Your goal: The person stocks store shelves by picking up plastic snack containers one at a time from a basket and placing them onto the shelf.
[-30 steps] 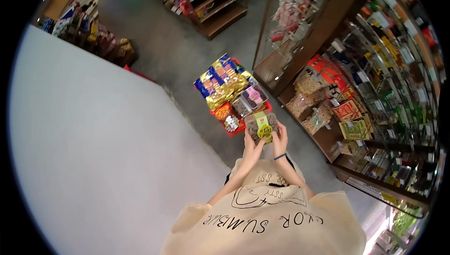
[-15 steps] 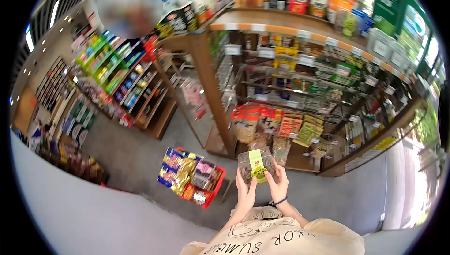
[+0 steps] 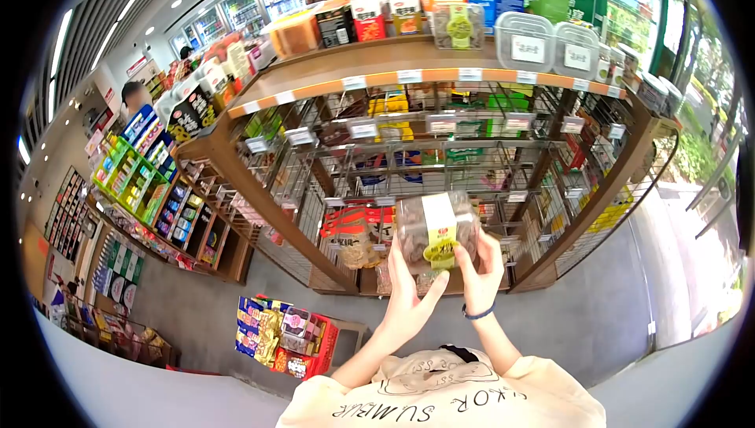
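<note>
The clear plastic snack box (image 3: 436, 233), with a white and green label strip across its lid and dark brown contents showing through, is off every surface and held in the air in front of the wooden shelving unit (image 3: 346, 74), level with its lower wire racks. The left hand (image 3: 406, 286) grasps it from below and at its left side, thumb on the label front. The right hand (image 3: 481, 271), with a dark band at the wrist, clasps the right side, fingers curled round the edge. Both hands are closed on the box; neither is free.

Progress, judged from position: the box is lifted and presented toward the shelving but is not set down. It touches no shelf or rack. Placement is outstanding.

Surroundings: the top board of the shelving carries similar clear lidded containers (image 3: 525, 38) toward its right end, besides boxed goods toward the left. Price tags run along the front edges. Packets (image 3: 351, 233) lie on the bottom shelf, behind and left of the box.

On the floor, lower left, a red basket (image 3: 318, 349) stands, stocked with wrapped snacks and well apart from the hands. Another person (image 3: 135, 97) stands at far left beyond the aisle displays.
</note>
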`<state>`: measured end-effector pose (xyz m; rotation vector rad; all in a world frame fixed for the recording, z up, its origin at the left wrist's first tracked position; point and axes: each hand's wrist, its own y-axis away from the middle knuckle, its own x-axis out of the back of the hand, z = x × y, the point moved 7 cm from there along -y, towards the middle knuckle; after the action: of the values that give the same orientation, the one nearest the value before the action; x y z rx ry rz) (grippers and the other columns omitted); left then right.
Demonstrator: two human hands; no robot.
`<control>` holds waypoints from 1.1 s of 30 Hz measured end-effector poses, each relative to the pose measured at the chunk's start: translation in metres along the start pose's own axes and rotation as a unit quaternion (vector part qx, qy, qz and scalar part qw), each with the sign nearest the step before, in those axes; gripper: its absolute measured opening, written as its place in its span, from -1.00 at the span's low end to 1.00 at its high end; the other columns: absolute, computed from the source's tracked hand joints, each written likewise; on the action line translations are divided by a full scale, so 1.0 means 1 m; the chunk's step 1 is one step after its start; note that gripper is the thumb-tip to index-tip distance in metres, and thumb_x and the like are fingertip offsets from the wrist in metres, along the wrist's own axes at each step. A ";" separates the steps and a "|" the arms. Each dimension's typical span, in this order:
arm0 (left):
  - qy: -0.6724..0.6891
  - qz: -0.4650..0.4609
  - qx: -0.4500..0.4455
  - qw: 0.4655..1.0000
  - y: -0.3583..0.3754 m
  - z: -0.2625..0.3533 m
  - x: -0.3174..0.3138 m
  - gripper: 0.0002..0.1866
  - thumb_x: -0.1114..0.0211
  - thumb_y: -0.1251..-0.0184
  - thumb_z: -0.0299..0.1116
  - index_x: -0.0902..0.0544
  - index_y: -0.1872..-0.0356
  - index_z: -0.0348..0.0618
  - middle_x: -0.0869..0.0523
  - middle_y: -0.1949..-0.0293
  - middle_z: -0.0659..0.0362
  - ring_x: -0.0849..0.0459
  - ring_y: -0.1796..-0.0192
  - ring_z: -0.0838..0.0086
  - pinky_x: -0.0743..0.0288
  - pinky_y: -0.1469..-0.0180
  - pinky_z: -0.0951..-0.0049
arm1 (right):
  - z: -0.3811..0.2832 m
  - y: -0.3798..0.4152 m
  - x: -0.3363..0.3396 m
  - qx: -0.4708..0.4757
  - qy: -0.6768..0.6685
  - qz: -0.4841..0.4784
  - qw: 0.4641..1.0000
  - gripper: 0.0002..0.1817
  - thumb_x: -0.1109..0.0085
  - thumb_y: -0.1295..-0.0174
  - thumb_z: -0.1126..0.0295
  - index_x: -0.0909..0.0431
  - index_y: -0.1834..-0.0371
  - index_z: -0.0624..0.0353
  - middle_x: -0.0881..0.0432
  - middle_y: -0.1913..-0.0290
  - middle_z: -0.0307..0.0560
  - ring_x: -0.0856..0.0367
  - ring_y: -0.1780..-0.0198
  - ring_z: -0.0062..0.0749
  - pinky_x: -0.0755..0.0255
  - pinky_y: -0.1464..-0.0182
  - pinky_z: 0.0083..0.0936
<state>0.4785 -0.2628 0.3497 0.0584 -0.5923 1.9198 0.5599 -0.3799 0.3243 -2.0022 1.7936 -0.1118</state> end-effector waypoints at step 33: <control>-0.029 0.126 -0.179 0.975 -0.289 0.105 0.023 -0.29 0.13 -0.36 0.02 -0.06 -0.26 -0.44 -0.19 -0.25 -0.22 -0.20 -0.30 0.08 -0.05 -0.29 0.30 | -0.128 -0.264 -0.071 0.301 0.122 -0.069 0.943 -0.25 -0.18 -0.02 0.33 0.00 -0.21 0.42 -0.30 -0.09 0.36 -0.28 -0.17 0.07 -0.18 -0.20 -0.26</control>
<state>0.6984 -0.2013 0.5568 -0.2008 -1.0170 2.0288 0.7488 -0.3314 0.5553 -1.7028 1.4987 -0.8767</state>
